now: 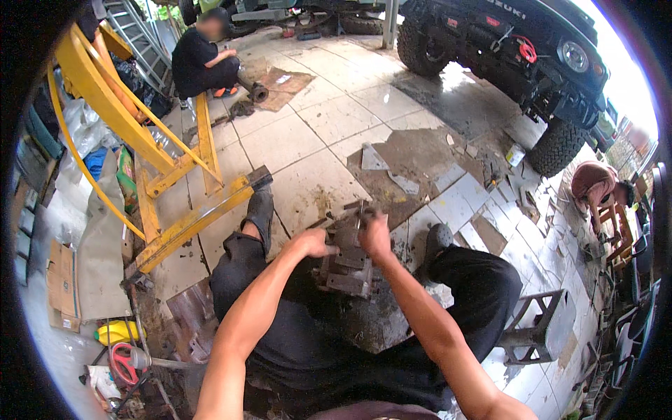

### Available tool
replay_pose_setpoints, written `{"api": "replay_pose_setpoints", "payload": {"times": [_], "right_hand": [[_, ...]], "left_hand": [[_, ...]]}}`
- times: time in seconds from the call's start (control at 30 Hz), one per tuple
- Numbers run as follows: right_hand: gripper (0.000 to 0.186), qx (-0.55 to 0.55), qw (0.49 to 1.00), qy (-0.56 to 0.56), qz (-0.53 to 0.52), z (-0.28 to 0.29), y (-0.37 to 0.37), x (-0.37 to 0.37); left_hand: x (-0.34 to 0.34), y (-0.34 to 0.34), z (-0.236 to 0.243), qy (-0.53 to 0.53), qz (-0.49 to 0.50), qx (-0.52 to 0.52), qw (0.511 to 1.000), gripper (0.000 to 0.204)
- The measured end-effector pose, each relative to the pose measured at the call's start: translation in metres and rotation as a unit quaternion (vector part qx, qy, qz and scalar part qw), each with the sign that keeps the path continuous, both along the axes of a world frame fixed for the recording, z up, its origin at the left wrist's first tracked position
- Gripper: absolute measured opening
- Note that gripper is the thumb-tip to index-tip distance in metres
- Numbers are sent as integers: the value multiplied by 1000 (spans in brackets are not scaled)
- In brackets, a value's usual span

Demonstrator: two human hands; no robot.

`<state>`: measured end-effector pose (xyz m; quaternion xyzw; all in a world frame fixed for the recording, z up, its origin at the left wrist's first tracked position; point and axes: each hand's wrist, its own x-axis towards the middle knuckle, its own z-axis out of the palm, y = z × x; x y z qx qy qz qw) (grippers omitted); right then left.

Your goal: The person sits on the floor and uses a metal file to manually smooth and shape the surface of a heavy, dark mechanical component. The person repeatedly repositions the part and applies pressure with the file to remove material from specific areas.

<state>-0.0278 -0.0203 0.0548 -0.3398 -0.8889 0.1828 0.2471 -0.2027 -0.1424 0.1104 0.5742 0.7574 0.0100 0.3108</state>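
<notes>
On the floor between my legs is a boxy, greasy metal vehicle part (pixel 348 274) with a grey, worn surface. My left hand (pixel 312 243) is closed at the part's upper left edge, and whatever its curled fingers grip is hidden. Across from it, my right hand (pixel 376 238) is closed at the upper right side. A slim dark piece shows by its fingers, too blurred to name. The part rests on a dark, oil-stained patch of floor (pixel 371 318).
A yellow steel hoist frame (pixel 189 236) stands close on my left. Broken tiles (pixel 465 199) litter the floor ahead right, near a black off-road vehicle (pixel 504 56). A grey plastic stool (pixel 535 325) is at my right. Two people (pixel 199 63) crouch farther off, at far left and right.
</notes>
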Motion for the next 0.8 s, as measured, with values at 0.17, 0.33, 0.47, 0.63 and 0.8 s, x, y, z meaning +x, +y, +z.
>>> {"api": "replay_pose_setpoints", "payload": {"times": [0.17,0.33,0.47,0.63,0.8], "right_hand": [[67,172,950,-218,144,-58,-52,14],[57,86,975,-181,93,-35,-81,1],[55,56,989,-136,34,-53,-88,-4],[59,-17,994,-98,-47,-44,-73,5],[60,96,961,-198,167,-36,-56,34]], "left_hand": [[41,-11,48,134,-117,-101,979,54],[33,-28,27,160,-164,-181,956,51],[23,-29,10,122,-108,-150,975,51],[31,-24,17,46,-76,-21,996,50],[38,-12,11,65,-103,-27,992,48]]}}
